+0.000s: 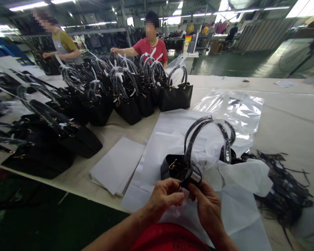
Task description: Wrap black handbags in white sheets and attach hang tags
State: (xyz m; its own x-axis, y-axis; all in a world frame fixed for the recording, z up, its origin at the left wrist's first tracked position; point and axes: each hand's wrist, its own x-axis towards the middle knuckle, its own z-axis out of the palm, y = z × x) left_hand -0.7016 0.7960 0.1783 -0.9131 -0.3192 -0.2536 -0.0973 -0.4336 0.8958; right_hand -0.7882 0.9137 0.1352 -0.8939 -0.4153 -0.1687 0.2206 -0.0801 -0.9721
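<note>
A black handbag [170, 167] lies on white paper in front of me, its tall handles [192, 137] wrapped in clear plastic. My right hand [209, 204] pinches a small black tag [195, 176] with a white label, close to the bag's opening. Just left of it, my left hand [166, 195] has its fingers curled and pinched together at the tag's edge. What lies between those fingertips is too small to make out. Crumpled white tissue paper [246, 174] covers the bag's right part.
Many black handbags [131, 109] crowd the table's left and back. A stack of white sheets [117, 164] lies left of the paper, clear plastic bags [240, 109] behind it. Black straps or tags [282, 188] are heaped at right. Two people stand across the table.
</note>
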